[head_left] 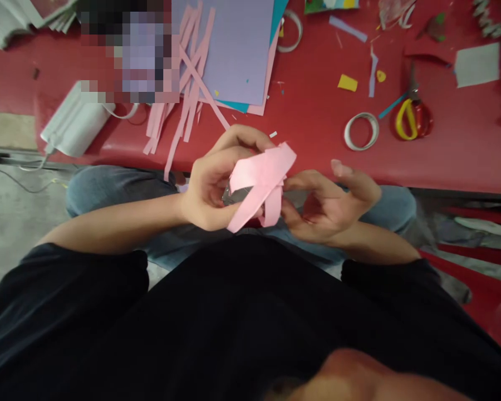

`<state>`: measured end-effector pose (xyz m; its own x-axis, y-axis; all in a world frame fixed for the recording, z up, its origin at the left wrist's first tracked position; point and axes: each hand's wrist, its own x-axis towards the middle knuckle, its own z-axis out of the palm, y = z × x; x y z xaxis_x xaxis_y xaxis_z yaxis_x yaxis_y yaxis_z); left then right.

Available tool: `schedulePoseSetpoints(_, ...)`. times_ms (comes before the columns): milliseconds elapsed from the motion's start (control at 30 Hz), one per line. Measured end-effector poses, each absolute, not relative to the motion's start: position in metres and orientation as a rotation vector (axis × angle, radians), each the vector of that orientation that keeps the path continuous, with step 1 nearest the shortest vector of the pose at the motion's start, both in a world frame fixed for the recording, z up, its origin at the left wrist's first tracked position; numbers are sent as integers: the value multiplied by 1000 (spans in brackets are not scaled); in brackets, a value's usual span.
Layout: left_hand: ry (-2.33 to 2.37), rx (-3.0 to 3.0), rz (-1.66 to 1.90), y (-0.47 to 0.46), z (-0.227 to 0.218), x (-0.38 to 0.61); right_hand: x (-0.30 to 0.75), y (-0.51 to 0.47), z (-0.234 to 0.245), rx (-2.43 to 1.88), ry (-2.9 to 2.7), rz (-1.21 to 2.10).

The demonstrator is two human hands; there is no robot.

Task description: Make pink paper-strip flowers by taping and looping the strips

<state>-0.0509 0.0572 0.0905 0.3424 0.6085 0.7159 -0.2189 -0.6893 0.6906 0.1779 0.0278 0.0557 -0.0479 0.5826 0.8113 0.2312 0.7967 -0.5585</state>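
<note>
Pink paper [262, 170], bent into crossing loops, is being held above the lap, just in front of the edge of the red table [313, 106]. Its left side is being gripped by the left hand [206, 186], whose fingers and thumb are being kept curled around it. A dark, shiny thing [229, 194] is being partly hidden by the loops; what it is cannot be told. The right edge is being pinched by the fingertips of the right hand [329, 209], which is being held half open, 1 digit raised clear of the paper.

On the table, a purple sheet [237, 50] is being partly overlapped by pink strips [194, 114]. 2 tape rolls are also being borne by it: 1 roll [375, 131] near the scissors [414, 96], 1 roll [299, 33] beside the stacked sheets. A white box [73, 120] is being supported at the left, a yellow scrap [348, 83] and a white square [478, 65] at the right.
</note>
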Motion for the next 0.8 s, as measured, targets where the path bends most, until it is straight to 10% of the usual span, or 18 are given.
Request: schedulePoseSetpoints(800,452,1797,1403,56,62,-36,202,56,69,-559,-1713,568)
